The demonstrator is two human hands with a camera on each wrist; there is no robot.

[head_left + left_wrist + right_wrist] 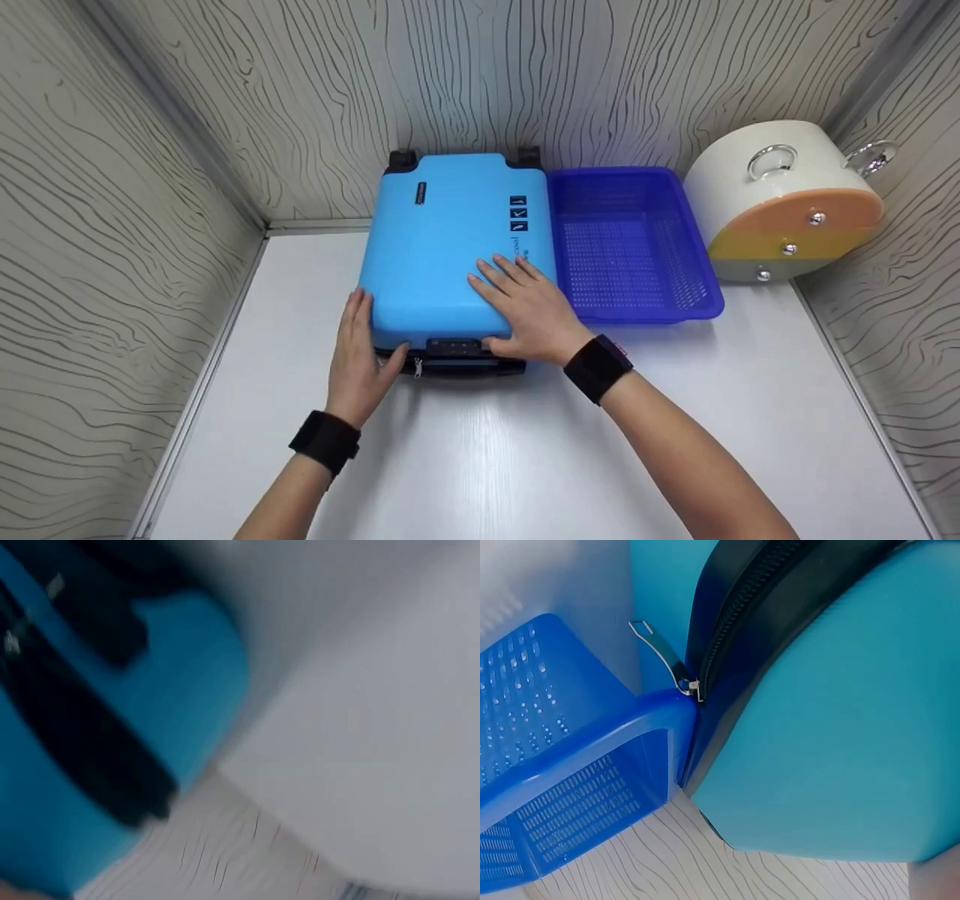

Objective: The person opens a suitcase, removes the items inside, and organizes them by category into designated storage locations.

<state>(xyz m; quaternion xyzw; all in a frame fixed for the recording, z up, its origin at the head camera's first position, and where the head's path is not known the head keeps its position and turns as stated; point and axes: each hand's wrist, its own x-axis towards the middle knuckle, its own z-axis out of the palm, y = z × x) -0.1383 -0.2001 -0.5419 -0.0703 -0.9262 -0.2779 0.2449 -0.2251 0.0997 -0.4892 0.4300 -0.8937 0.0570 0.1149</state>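
Note:
A light blue hard-shell suitcase [450, 247] lies flat on the white table, its wheels toward the back wall and its black handle side facing me. My left hand [356, 360] rests against its near left corner, fingers along the side and thumb at the front edge. Spread over the near right part of the lid is my right hand [536, 311], its fingers straight and its thumb beside the lock. A zipper pull [418, 367] hangs at the front by my left thumb. In the right wrist view another zipper pull [664, 660] sits at the zipper's end.
A blue plastic basket [637, 247] with perforated walls stands right beside the suitcase. Behind it to the right is a cream round-sided container [772, 202] with a striped front and metal ring handles. Wood-patterned walls [480, 75] border the table [480, 457] at the back and sides.

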